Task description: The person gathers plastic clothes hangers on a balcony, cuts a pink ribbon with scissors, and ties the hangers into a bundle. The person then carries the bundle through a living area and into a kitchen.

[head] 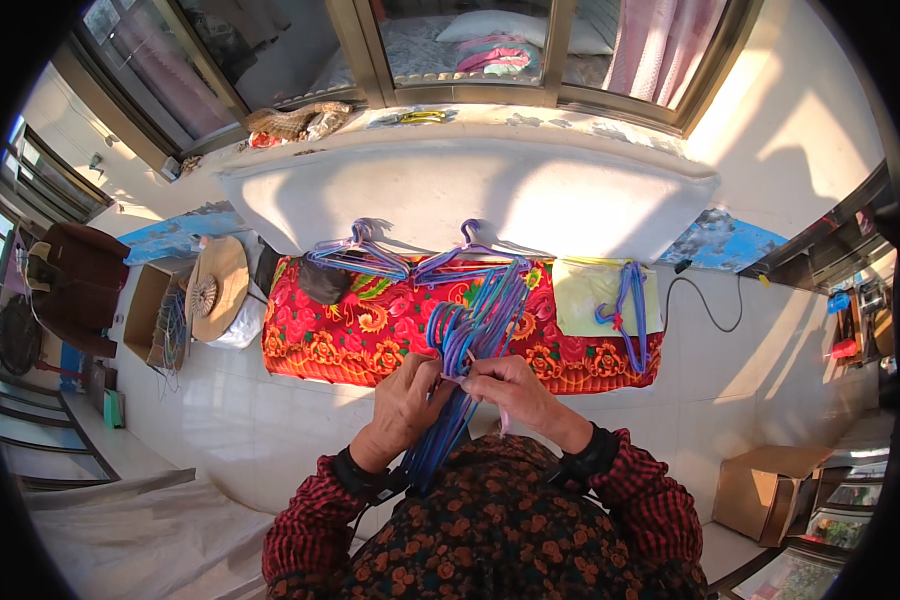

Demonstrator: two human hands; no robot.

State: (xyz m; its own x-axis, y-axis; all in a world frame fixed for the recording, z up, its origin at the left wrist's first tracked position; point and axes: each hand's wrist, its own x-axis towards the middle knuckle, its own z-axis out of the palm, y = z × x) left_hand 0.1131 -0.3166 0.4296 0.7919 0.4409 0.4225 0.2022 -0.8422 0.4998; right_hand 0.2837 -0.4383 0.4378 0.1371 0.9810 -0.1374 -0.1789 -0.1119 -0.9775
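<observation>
A thick bundle of blue and purple clothes hangers (487, 307) stands slanted in front of my body, its hooks gathered at the upper left. My left hand (403, 409) and my right hand (521, 391) meet at the hanger necks, both pinching a thin pink strip (454, 379) there. One end of the strip dangles below my right hand. Beyond them, a red floral cloth (337, 337) covers a low surface. Two more hanger bundles, one on the left (356, 255) and one in the middle (469, 255), lean at its back edge.
On the cloth's right, blue hangers with a red tie (631, 315) lie partly over a pale yellow sheet (570, 296). A dark bag (325, 282) rests at the left. An open cardboard box (146, 315) holds wire hangers. Yellow-handled pliers (424, 117) lie on the windowsill.
</observation>
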